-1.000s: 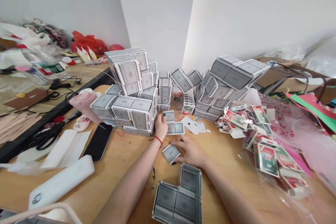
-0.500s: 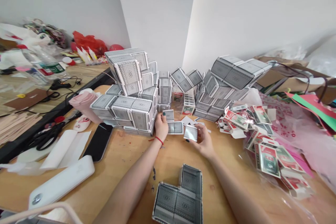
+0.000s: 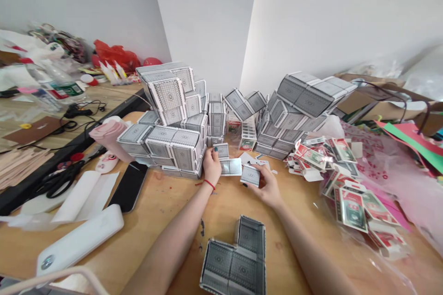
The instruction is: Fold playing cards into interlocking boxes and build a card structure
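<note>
My left hand [image 3: 212, 168] has its fingertips on a small grey-backed deck of playing cards [image 3: 221, 150] at the foot of the stacks. My right hand [image 3: 267, 185] grips a second grey-patterned deck [image 3: 250, 175] between thumb and fingers, above the wooden table [image 3: 166, 203]. A third deck [image 3: 230, 167] lies flat between my hands. Loose white playing cards [image 3: 251, 159] lie just beyond my right hand. Tall stacks of grey-backed card decks [image 3: 173, 147] rise on the left, with more [image 3: 294, 101] on the right, and a low group of decks [image 3: 235, 258] stands near me.
Red-and-green card packaging [image 3: 328, 159] lies heaped on pink plastic at the right. On the left are black scissors [image 3: 62, 184], a black phone [image 3: 128, 186], a white case [image 3: 79, 239] and a pink roll [image 3: 110, 140]. White walls meet behind the stacks.
My right hand has lifted the deck from the table, carried it up and to the right, and turned it so the patterned back shows. My left hand has stayed on its deck.
</note>
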Motion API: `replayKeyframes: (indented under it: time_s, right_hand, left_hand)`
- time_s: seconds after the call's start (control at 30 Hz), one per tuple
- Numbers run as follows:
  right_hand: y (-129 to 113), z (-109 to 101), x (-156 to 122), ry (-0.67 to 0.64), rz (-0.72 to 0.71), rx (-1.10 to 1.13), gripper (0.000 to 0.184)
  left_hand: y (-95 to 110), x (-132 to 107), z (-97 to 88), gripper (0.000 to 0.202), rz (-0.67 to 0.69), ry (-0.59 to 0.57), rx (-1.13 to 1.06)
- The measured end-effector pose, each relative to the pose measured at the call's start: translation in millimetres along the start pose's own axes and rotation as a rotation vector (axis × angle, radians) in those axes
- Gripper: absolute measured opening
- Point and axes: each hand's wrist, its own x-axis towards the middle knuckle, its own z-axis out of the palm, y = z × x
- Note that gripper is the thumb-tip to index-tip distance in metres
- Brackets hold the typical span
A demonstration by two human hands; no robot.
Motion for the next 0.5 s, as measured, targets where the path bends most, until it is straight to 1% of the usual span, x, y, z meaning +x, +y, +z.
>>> replayKeyframes:
  time_s: [0.17,0.4,0.5]
  right_hand:
    - [1.4,0.6,0.3,0.010,-0.012,-0.036,0.049]
    - [2.1,1.3,0.4,-0.009,-0.039,-0.058,0.052]
    - [2.8,1.2,-0.5,-0.029,-0.038,-0.072,0.053]
  left_hand:
    - [-2.5,0.3,0.5,0.021,0.039,0.003,0.020]
    - [-2.4,0.5,-1.0,0.024,0.087,-0.069,0.098]
    - [-1.0,-0.6,-3.0,0.025,0.128,-0.103,0.131]
